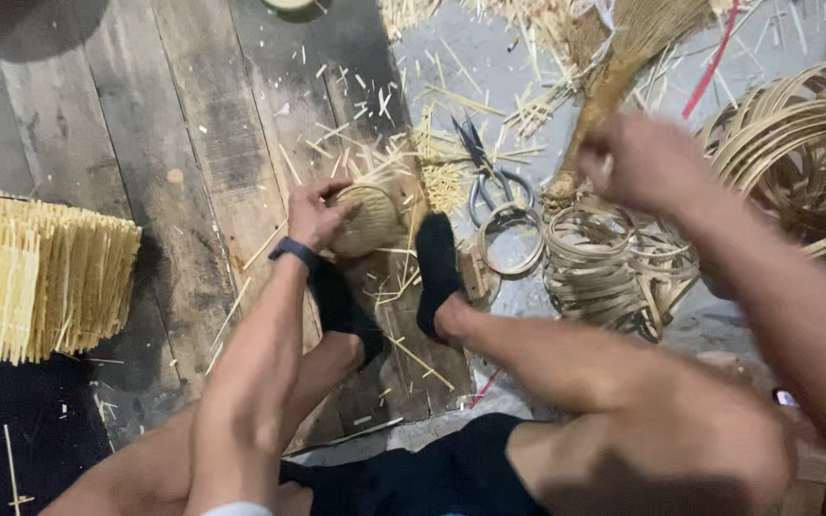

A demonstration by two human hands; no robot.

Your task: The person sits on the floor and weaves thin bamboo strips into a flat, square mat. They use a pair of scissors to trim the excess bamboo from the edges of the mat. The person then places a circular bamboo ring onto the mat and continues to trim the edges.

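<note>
My left hand (317,212) grips a small round woven bamboo basket (367,220) on the wooden boards, between my two black-socked feet (437,272). My right hand (638,162) is raised and blurred above a pile of thin bamboo rings (614,268); its fingers are closed, and it seems to pinch a thin strip, though the blur hides what. A dark band sits on my left wrist (293,251).
Scissors (489,182) lie on the grey floor beside a loose bamboo ring (511,239). A broom (614,76) rests at the top. Larger bamboo hoops (795,143) are stacked at the right. A stack of woven bamboo mats (40,272) stands at the left. Splinters litter the floor.
</note>
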